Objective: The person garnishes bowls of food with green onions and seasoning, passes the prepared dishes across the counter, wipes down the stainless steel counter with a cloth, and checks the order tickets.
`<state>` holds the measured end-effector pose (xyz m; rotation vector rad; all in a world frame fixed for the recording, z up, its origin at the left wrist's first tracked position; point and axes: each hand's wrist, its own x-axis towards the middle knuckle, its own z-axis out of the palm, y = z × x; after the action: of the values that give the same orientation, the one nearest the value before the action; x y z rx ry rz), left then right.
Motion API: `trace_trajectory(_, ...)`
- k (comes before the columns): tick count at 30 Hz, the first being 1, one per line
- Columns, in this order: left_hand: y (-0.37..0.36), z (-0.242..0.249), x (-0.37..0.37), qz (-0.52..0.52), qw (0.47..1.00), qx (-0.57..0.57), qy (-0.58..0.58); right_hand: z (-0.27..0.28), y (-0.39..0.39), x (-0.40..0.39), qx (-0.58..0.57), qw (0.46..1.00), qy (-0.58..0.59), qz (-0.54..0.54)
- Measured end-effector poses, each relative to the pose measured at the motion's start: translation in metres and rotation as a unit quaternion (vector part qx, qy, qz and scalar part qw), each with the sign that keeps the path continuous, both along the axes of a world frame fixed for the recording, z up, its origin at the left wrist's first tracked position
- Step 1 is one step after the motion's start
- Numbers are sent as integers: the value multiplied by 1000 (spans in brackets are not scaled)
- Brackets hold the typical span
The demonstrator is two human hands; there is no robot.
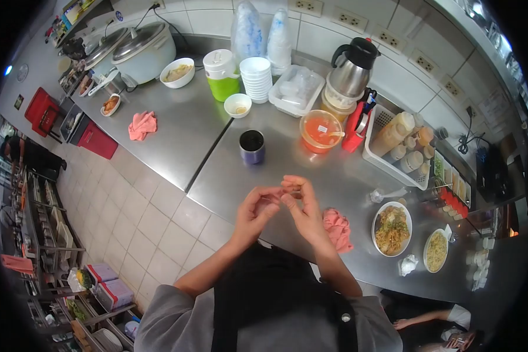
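My left hand (257, 212) and my right hand (303, 206) are raised in front of my apron, above the front edge of the steel counter (217, 186). Their fingertips meet or nearly meet. Both have loosely bent fingers with the thumbs apart, and I make out nothing held in either. Just beyond them stands a purple tumbler (253, 154) with a dark inside. A crumpled pink cloth (337, 230) lies beside my right forearm.
Farther back are an orange-filled tub (321, 132), a stack of white bowls (256, 81), a green-and-white jug (222, 82) and a steel thermos (353, 70). A bottle basket (390, 163) and two food plates (374, 226) are rightward. Another person's arm (425, 318) shows lower right.
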<state>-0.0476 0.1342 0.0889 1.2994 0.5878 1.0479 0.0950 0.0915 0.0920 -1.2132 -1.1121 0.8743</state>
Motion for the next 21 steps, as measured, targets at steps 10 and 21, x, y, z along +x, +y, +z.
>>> trace_trajectory(10,13,-18,-44,14,986,-156,-64,-24,25,-43,16,996,-84,37)
trace_trajectory(21,98,-73,-153,-40,950,-288,-115,-65,110,-143,-28,993,-65,99)
